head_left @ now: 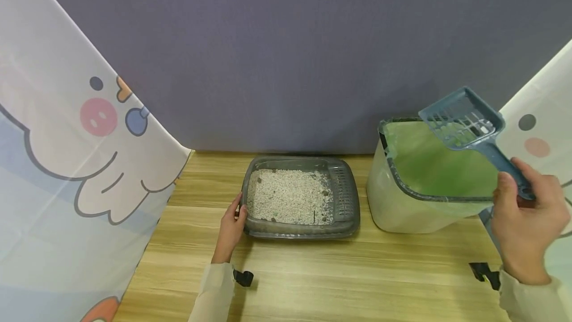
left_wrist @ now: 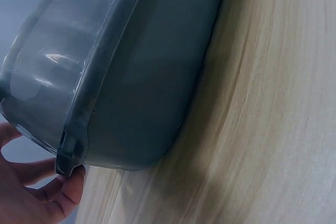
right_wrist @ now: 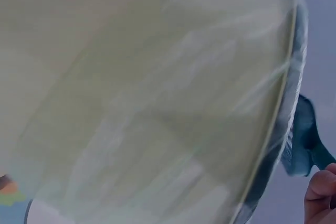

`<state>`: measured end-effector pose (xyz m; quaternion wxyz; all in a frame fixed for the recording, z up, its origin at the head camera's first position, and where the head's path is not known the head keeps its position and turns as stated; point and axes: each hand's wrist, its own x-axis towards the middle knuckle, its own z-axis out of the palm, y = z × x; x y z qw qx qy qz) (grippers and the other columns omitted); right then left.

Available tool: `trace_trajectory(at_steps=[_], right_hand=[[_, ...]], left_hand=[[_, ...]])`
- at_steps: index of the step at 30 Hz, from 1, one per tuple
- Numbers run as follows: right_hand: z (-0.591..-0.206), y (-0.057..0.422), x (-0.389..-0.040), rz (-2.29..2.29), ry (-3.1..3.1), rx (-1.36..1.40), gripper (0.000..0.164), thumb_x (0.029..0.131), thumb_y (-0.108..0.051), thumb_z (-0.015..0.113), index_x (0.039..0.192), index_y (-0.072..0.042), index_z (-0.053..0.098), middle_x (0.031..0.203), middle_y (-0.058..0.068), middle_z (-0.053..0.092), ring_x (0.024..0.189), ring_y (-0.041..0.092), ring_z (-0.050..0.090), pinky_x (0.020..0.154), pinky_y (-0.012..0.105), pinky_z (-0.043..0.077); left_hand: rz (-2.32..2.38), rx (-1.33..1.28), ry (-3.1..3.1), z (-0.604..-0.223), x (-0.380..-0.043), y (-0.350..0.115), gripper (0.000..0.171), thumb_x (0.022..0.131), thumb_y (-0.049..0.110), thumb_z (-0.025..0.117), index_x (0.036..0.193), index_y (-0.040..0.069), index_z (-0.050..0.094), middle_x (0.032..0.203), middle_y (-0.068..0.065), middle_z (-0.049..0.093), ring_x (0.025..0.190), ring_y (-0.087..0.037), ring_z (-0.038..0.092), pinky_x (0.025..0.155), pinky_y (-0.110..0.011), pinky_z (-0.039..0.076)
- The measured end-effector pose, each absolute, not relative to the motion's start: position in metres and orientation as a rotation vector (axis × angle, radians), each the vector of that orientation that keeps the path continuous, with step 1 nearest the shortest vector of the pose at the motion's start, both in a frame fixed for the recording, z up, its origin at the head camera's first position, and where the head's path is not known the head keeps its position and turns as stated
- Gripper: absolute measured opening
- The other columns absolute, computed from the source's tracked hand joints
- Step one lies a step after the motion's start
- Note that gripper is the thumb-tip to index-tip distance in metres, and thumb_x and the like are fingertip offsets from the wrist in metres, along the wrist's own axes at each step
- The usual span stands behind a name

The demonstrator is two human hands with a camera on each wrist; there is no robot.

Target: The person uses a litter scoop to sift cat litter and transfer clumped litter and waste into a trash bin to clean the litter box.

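Note:
A grey litter tray (head_left: 301, 230) holds pale, grainy litter with several small dark clumps in it. My left hand (head_left: 233, 221) grips the tray's left rim; in the left wrist view its fingers (left_wrist: 65, 192) curl under a lip at the tray's corner. At the far right my right hand (head_left: 532, 217) holds a blue slotted litter scoop (head_left: 464, 118) by its handle. The scoop's head is raised over the right back part of a tall bin. In the right wrist view the bin hides part of the scoop (right_wrist: 300, 140), and only the thumb side of the hand shows.
The pale bin (head_left: 397, 212), with a dark rim and a green inside, stands right of the tray on a wood-grain surface (head_left: 313, 282). Behind them rises a grey-blue panel (head_left: 286, 63). Cartoon-printed sheets (head_left: 53, 173) flank both sides.

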<state>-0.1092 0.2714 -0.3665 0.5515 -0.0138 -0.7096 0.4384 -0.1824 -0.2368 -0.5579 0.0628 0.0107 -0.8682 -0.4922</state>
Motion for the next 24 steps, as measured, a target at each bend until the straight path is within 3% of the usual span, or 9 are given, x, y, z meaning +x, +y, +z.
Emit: trace_trajectory(at_steps=[6, 14, 18, 24], right_hand=[[-0.361, 0.226, -0.104, 1.175, -1.631, 0.174, 0.020, 0.085, 0.002, 0.065, 0.100, 0.016, 0.067, 0.075, -0.003, 0.057, 0.056, -0.004, 0.051, 0.051, 0.003, 0.036], [-0.383, 0.169, -0.112, 0.961, -2.256, 0.518, 0.027, 0.082, -0.002, 0.073, 0.109, -0.001, 0.070, 0.079, -0.003, 0.054, 0.057, -0.001, 0.041, 0.047, 0.011, 0.036], [-0.399, 0.141, -0.128, 0.857, -2.544, 0.567, 0.028, 0.080, -0.007, 0.076, 0.108, -0.006, 0.071, 0.078, -0.006, 0.053, 0.056, 0.001, 0.042, 0.049, 0.019, 0.039], [-0.427, 0.117, -0.155, 0.868, -2.796, 0.534, 0.029, 0.086, -0.013, 0.071, 0.113, -0.003, 0.068, 0.078, -0.001, 0.052, 0.051, 0.006, 0.040, 0.047, 0.025, 0.038]], left_hand=[[-1.504, 0.020, -2.619, -0.557, -0.181, -0.238, 0.050, 0.101, 0.034, 0.045, 0.148, 0.017, 0.036, 0.112, -0.013, 0.057, 0.080, -0.020, 0.052, 0.058, -0.031, 0.046], [-1.534, 0.030, -2.613, -0.555, -0.180, -0.238, 0.050, 0.101, 0.033, 0.045, 0.148, 0.020, 0.035, 0.114, -0.012, 0.057, 0.082, -0.021, 0.052, 0.059, -0.031, 0.046], [-1.537, 0.035, -2.607, -0.555, -0.180, -0.237, 0.049, 0.101, 0.030, 0.046, 0.147, 0.020, 0.036, 0.112, -0.012, 0.057, 0.081, -0.021, 0.053, 0.058, -0.031, 0.047], [-1.524, 0.022, -2.613, -0.552, -0.179, -0.234, 0.048, 0.101, 0.027, 0.046, 0.148, 0.018, 0.036, 0.118, -0.013, 0.056, 0.080, -0.021, 0.054, 0.058, -0.032, 0.047]])
